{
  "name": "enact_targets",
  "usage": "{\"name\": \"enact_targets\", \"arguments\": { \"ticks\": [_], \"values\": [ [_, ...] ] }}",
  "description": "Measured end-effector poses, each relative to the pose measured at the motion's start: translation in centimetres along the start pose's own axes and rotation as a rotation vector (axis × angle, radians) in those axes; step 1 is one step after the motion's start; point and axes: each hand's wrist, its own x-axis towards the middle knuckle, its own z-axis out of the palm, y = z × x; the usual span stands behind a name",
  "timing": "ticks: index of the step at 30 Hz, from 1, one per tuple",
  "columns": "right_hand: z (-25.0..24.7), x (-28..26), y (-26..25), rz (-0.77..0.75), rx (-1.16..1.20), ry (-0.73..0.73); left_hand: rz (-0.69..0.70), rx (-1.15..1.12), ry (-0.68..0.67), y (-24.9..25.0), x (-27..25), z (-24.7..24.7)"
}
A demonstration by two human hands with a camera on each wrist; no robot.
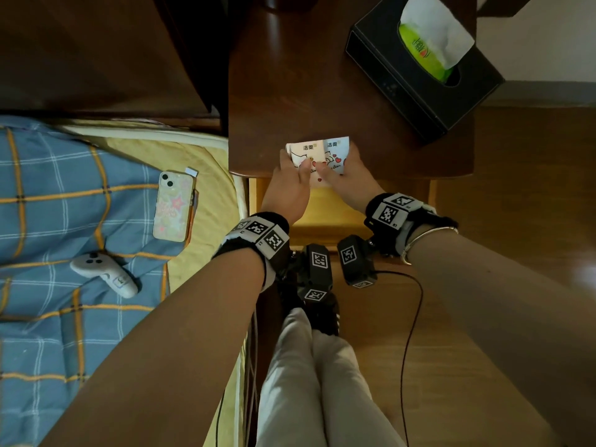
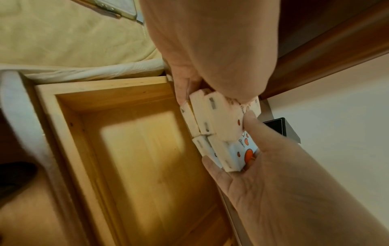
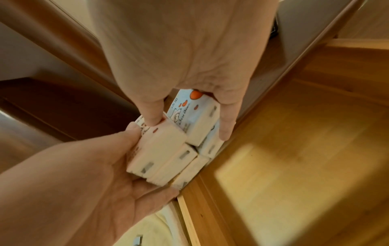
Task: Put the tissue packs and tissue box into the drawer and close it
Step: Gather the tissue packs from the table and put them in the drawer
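Several small tissue packs [image 1: 317, 154], cream and pale blue with cartoon hearts, are bunched at the front edge of the dark nightstand [image 1: 290, 101], above the open drawer [image 1: 335, 217]. My left hand [image 1: 292, 171] grips the bunch from the left and my right hand [image 1: 338, 169] grips it from the right. In the left wrist view the tissue packs [image 2: 212, 119] sit stacked between thumbs and fingers beside the light wood drawer [image 2: 105, 98], whose visible floor is bare. The right wrist view shows the same tissue packs [image 3: 168, 149]. A black tissue box [image 1: 419, 75] with a white tissue sticking out stands at the nightstand's back right.
Left of the nightstand is a bed with a blue plaid blanket [image 1: 48, 204], with a phone [image 1: 174, 206] and a grey controller [image 1: 103, 274] lying on it. My legs [image 1: 316, 382] and a black cable [image 1: 412, 317] are on the wooden floor in front of the drawer.
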Motion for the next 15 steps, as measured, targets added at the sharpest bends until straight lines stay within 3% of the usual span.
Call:
{"name": "enact_targets", "arguments": {
  "ticks": [9, 15],
  "values": [
    [1.9, -3.9, 3.4, -0.057, -0.009, -0.021, 0.017, -0.031, 0.034, -3.1, -4.7, 1.3],
    [4.4, -3.3, 6.4, -0.022, 0.032, -0.044, -0.008, -0.022, 0.005, -6.5, -4.8, 2.3]
  ]
}}
